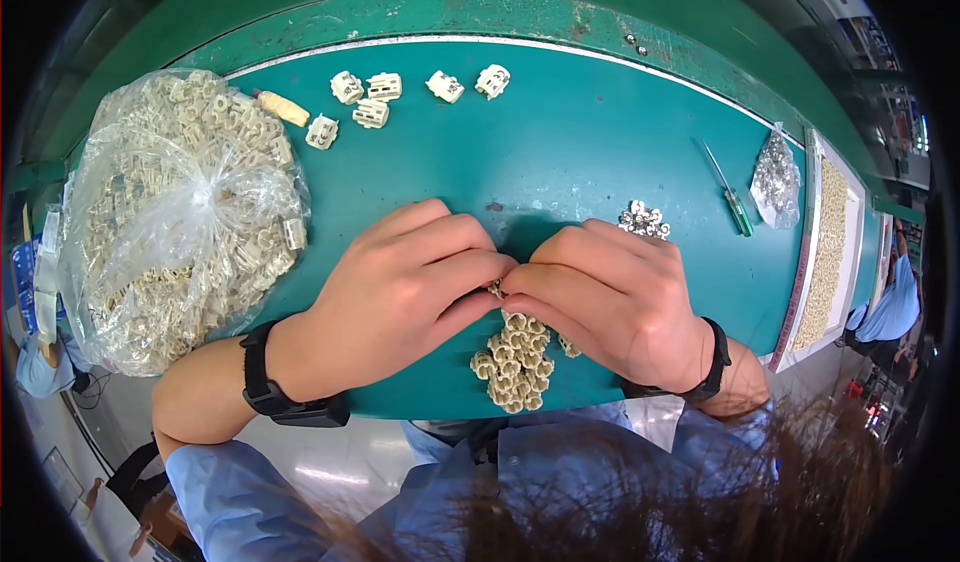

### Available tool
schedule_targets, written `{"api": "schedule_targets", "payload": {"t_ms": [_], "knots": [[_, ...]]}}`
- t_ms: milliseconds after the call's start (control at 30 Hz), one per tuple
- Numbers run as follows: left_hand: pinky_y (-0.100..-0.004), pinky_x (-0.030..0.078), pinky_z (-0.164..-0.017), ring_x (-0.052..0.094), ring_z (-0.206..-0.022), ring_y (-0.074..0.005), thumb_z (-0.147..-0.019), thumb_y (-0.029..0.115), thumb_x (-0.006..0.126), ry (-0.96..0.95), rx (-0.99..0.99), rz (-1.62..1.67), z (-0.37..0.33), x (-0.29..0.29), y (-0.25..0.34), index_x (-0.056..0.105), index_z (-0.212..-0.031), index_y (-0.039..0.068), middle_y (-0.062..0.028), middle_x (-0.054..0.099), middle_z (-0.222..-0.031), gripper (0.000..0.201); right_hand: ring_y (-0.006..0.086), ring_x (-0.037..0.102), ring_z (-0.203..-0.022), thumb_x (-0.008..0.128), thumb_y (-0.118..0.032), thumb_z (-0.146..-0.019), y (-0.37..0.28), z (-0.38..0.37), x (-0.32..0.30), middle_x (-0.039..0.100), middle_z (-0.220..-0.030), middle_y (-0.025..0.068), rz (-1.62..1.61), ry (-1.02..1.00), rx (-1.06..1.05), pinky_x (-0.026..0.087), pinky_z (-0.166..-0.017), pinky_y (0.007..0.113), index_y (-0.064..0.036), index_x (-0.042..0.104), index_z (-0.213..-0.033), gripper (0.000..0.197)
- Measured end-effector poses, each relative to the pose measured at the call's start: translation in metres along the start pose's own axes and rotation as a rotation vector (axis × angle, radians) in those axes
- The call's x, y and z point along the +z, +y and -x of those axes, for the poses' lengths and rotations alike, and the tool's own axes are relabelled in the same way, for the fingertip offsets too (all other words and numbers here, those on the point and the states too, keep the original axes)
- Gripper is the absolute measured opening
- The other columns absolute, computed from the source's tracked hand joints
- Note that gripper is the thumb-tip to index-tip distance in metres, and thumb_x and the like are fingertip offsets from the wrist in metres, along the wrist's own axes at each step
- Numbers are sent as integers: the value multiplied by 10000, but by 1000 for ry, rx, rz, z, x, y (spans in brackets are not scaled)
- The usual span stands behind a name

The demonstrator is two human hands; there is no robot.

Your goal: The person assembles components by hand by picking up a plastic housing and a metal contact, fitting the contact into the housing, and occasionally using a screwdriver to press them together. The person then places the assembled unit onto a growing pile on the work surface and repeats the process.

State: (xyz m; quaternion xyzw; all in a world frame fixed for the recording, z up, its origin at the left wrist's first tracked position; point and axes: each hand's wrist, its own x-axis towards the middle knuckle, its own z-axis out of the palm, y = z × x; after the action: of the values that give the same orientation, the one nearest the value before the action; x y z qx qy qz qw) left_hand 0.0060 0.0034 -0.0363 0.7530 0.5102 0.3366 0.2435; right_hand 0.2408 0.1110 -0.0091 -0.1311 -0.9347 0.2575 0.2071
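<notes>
My left hand (pixel 410 280) and my right hand (pixel 615 297) meet at the middle of the green table, fingertips pinched together. Between them shows a sliver of a small cream plastic part (pixel 496 288), mostly hidden by the fingers. Just below lies a pile of cream plastic parts (pixel 515 362), ring-like with notched rims. A small heap of shiny metal clips (pixel 643 219) sits beyond my right hand. Several cream plastic housings (pixel 370 113) stand apart from one another toward the back left. A black band circles each wrist.
A large clear bag of cream parts (pixel 190 232) fills the left side, a beige stub (pixel 283 108) beside it. A green-handled screwdriver (pixel 738 210) and a small bag of metal pieces (pixel 776 182) lie right. Past them is a white-edged tray (pixel 850 232) of small beige pieces.
</notes>
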Motion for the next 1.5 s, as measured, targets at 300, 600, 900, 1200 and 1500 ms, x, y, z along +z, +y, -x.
{"api": "schedule_targets", "payload": {"t_ms": [300, 600, 900, 1200, 1500], "knots": [[-382, 589, -778, 679, -904, -261, -780, 91, 974, 10, -7, -7, 1, 1, 1, 844, -1046, 90, -17, 765, -1033, 297, 214, 703, -746, 969, -135, -811, -1, 3, 0, 755, -960, 33, -20, -3, -4, 567, -597, 357, -65, 848, -1059, 285], [-376, 593, -779, 683, -902, -256, -765, 96, 983, -5, -10, -25, -1, 1, 2, 864, -1069, 101, -15, 770, -1037, 327, 219, 707, -755, 967, -128, -820, -2, 4, -6, 752, -957, 39, -14, -23, 19, 565, -596, 362, -59, 850, -1065, 280], [-374, 592, -783, 674, -927, -241, -807, 34, 918, -111, 70, -36, -3, -13, 2, 896, -1184, 141, 4, 770, -1065, 392, 250, 734, -811, 946, -88, -844, 25, 2, -36, 761, -975, 49, 65, -30, 148, 591, -675, 394, -89, 868, -1082, 251], [-429, 582, -971, 667, -1030, -283, -823, -16, 829, -100, 1, -157, -7, -26, 3, 855, -1317, 149, -17, 766, -1229, 521, 262, 737, -844, 932, -100, -858, 18, 5, -21, 745, -987, 37, 86, -96, 170, 595, -695, 412, -101, 841, -1046, 209], [-435, 572, -1028, 659, -1138, -338, -898, 6, 849, 202, -28, -639, -39, -35, -21, 805, -1378, 125, -50, 742, -1352, 496, 290, 753, -878, 894, -76, -927, 14, 7, -27, 762, -990, 61, -179, -17, 279, 601, -713, 409, -89, 839, -1032, 119]]}}
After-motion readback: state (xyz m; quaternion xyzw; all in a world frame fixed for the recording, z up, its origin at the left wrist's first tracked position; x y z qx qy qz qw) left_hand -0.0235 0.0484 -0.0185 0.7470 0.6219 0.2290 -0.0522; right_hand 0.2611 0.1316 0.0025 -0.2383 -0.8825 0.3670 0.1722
